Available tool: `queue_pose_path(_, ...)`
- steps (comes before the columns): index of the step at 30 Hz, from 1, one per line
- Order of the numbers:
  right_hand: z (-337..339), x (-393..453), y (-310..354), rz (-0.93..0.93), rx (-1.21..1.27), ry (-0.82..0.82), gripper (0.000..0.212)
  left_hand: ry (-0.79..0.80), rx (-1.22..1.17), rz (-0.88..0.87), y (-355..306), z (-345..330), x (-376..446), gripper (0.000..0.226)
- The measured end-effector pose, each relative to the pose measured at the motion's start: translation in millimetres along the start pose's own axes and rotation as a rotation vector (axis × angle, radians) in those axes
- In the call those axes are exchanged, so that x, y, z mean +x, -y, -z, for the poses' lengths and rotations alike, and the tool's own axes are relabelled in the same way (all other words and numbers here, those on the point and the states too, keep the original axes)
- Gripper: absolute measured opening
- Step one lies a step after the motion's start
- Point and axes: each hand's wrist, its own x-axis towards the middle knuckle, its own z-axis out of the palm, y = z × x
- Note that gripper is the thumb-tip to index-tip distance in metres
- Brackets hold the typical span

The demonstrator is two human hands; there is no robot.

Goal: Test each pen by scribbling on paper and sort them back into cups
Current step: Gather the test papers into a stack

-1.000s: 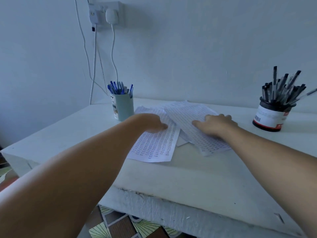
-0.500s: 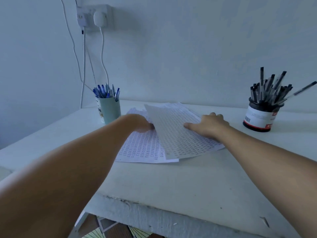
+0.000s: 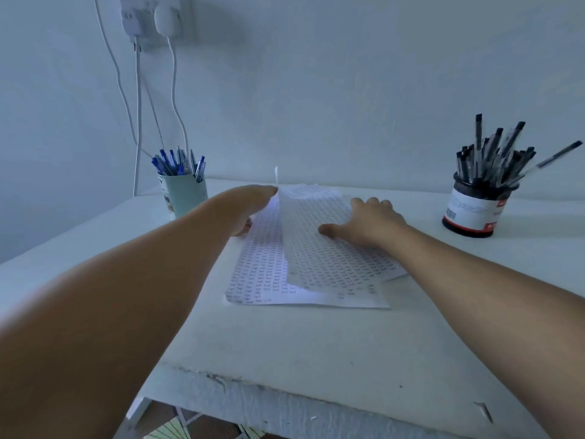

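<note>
My right hand [image 3: 370, 221] lies flat & wide on the top sheet [image 3: 326, 248] so it won't slide; left hand [image 3: 250, 207] at 9 o'clock lifts its edge, grip hidden, can't tell.

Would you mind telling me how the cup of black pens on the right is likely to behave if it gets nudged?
The cup of black pens looks squat, so it would probably slide rather than tip. Its pens splay outward, and one long pen leans far over the rim, so a bump might spill that first. It stands apart from the right hand.
</note>
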Motion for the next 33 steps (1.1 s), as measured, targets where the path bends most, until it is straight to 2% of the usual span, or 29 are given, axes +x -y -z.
queue_pose_path(1,2,0,3,0.002,-0.004,0.006,0.11,0.025,-0.044,0.017,-2,0,-6,0.068)
queue_pose_path(4,5,-1,7,-0.04,-0.001,0.023,0.111,0.178,-0.065,0.056,-8,-3,-6,0.123)
queue_pose_path(5,5,-1,7,-0.062,0.005,0.033,0.11,0.211,-0.065,0.04,-12,-5,-9,0.126)
queue_pose_path(7,1,-2,9,-0.098,0.023,0.049,0.11,0.217,0.001,-0.017,-20,-7,-17,0.11)
queue_pose_path(11,-6,-5,12,-0.096,0.054,-0.02,0.116,0.113,0.388,-0.103,-27,-13,-22,0.082)
queue_pose_path(13,-6,-6,14,-0.078,0.068,-0.041,0.115,0.061,0.536,-0.157,-27,-17,-21,0.078)
queue_pose_path(16,0,-2,17,-0.078,0.139,-0.01,0.116,0.009,0.61,-0.206,-24,-20,-17,0.082)
queue_pose_path(19,6,-1,16,-0.089,0.237,0.034,0.105,-0.013,0.578,-0.217,-25,-19,-20,0.078)
queue_pose_path(21,5,3,12,-0.071,0.304,0.04,0.078,-0.041,0.557,-0.231,-24,-17,-21,0.064)
queue_pose_path(23,2,5,7,-0.031,0.31,0.038,0.06,0.017,0.442,-0.181,-21,-14,-19,0.065)
queue_pose_path(29,2,2,1,0.003,0.326,0.062,0.056,0.123,-0.105,-0.001,-20,-8,-2,0.087)
queue_pose_path(30,2,1,0,0.005,0.327,0.063,0.056,0.127,-0.176,0.044,-21,-8,-2,0.082)
queue_pose_path(33,1,2,0,0.016,0.36,0.068,0.057,0.1,-0.301,0.086,-22,-7,0,0.046)
